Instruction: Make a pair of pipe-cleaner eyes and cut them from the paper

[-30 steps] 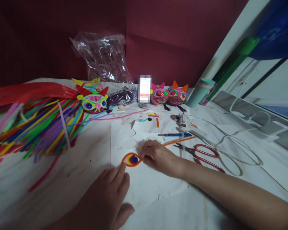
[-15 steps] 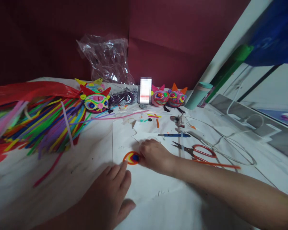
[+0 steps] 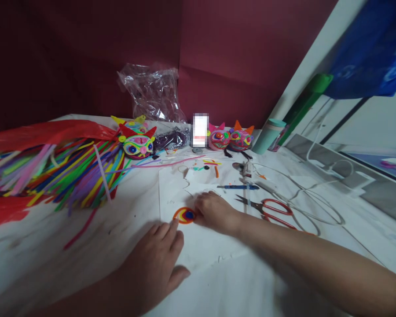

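An eye-shaped piece (image 3: 185, 215) of coiled orange, yellow, red and blue pipe cleaner lies on a white paper sheet (image 3: 211, 244). My left hand (image 3: 155, 259) rests flat on the table, its index fingertip pressing the piece's left edge. My right hand (image 3: 214, 212) is closed in a pinch at the piece's right end, where the orange pipe cleaner runs on. Most of that loose orange length is hidden behind my right forearm.
Red-handled scissors (image 3: 273, 209), a blue pen (image 3: 239, 187) and a small glue gun (image 3: 247, 167) lie right of the sheet. A heap of coloured pipe cleaners (image 3: 59, 176) fills the left. Three finished cat faces (image 3: 138, 144) (image 3: 219, 138) (image 3: 240, 138), a plastic bag (image 3: 152, 94) and a teal cup (image 3: 267, 136) stand behind.
The loose orange pipe cleaner swung from pointing up-right to lying along my right forearm. My right hand closed in tighter on the piece's end. The view shifted slightly.
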The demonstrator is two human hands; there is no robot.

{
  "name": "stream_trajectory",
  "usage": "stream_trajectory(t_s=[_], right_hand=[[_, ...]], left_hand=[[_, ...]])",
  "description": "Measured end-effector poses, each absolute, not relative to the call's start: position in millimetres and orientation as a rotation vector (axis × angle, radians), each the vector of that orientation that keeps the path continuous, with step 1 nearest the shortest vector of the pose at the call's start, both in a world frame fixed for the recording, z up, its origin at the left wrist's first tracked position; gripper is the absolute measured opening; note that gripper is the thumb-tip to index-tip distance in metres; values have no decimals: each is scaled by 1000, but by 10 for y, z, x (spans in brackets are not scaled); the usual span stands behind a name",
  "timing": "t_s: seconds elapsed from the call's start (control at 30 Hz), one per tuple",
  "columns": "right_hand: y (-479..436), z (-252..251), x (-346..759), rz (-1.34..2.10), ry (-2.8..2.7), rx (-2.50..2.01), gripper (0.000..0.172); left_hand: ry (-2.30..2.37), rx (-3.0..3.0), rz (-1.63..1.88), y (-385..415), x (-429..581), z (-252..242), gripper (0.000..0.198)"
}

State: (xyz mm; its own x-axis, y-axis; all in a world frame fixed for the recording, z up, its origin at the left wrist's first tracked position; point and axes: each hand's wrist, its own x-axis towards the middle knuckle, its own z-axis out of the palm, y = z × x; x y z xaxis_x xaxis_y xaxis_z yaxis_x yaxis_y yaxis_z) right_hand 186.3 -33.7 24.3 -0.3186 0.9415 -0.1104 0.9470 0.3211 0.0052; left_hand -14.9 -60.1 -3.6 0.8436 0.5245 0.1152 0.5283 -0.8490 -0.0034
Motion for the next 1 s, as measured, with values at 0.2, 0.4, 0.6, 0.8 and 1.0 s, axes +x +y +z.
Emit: stream_trajectory(t_s=[0.2,0.4,0.6,0.8,1.0], right_hand=[[-249,227,1945,-193,2519,1682,14],[-240,232,1958,-199,2542,1660,13],[-272,242,1961,-183,2575,1633,13],[-277,240,1948,-165,2597,1636,12],[-272,240,1972,-190,2655,1582,10]], left_hand=[[-870,-2976,-147,-598,-132,-11,45],[-861,-2978,-179,-588,-129,-22,44],[-828,-2945,-254,-588,-137,-8,43],[-640,-2857,-436,-614,-156,-53,35],[-317,-2859,-718,-589,-203,-112,16]])
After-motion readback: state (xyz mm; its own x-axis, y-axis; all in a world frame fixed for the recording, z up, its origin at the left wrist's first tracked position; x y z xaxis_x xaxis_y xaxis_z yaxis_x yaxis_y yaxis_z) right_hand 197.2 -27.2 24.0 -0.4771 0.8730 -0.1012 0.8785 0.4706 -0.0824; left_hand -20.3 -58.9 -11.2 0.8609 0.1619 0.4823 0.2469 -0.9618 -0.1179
